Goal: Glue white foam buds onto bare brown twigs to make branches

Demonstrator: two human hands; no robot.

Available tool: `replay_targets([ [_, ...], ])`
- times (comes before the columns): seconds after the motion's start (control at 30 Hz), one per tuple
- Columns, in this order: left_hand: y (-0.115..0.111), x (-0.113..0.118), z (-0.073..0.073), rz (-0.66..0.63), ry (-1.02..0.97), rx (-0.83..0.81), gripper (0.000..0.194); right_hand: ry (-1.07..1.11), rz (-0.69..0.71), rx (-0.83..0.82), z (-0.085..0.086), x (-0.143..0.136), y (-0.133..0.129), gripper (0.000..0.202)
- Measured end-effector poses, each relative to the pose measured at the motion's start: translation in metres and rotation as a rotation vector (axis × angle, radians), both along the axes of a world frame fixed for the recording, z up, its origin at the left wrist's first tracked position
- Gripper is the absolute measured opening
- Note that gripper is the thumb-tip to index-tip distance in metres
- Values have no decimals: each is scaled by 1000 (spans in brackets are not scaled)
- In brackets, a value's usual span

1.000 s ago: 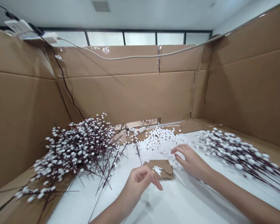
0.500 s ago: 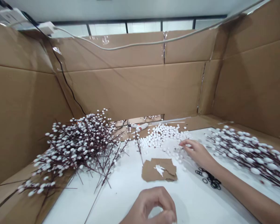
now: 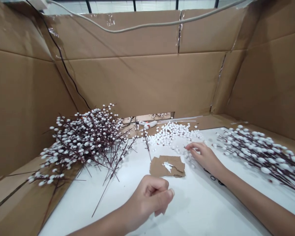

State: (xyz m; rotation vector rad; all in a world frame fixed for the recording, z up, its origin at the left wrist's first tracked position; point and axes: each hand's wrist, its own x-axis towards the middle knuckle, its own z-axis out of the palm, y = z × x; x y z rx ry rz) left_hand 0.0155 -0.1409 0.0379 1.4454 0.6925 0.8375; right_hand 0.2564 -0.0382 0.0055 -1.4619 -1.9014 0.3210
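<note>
White berries, smooth, small and rounded, are heaped loosely toward the far side of the counter, with a few strewn nearer the right hand. Its thumb and forefinger are brought close together beside them; a tiny dark speck is seen at the tips, but whether it is gripped cannot be told. The left hand is curled into a loose fist above the counter, just in front of a torn, rough-edged cardboard scrap marked with a glossy white smear. Thin, dark brown twigs tipped with white berries are tangled in a bushy pile on the left, while a neater bundle is laid on the right. A white glue gun is set down behind the scrap.

The counter is flat, white and faintly glossy, and is enclosed by creased brown cardboard walls, patched with shiny tape. A pale cable is strung across the top, below a strip of windows.

Black rings are partly covered by the right forearm. The inside of the left fist is hidden, and the right bundle is cut off by the picture's edge.
</note>
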Motion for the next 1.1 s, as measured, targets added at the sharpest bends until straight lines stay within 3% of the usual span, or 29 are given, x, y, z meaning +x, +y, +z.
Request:
replay_targets([
  [0.17, 7, -3, 0, 64, 65, 41, 53, -2, 18, 28, 2, -5, -6, 24],
  [0.4, 19, -2, -6, 94, -216, -93, 62, -12, 95, 91, 6, -12, -14, 23],
  [0.53, 22, -1, -4, 76, -389, -194, 54, -23, 145, 126, 7, -18, -18, 24],
  [0.73, 21, -1, 3, 45, -493, -239, 32, -44, 167, 121, 3, -19, -18, 24],
  [0.93, 19, -3, 2, -20, -426, -181, 24, -56, 185, 110, 2, -19, -18, 24],
  [1.1, 7, -6, 5, 25, -134, 44, 24, -29, 190, 104, 3, -20, -18, 24],
])
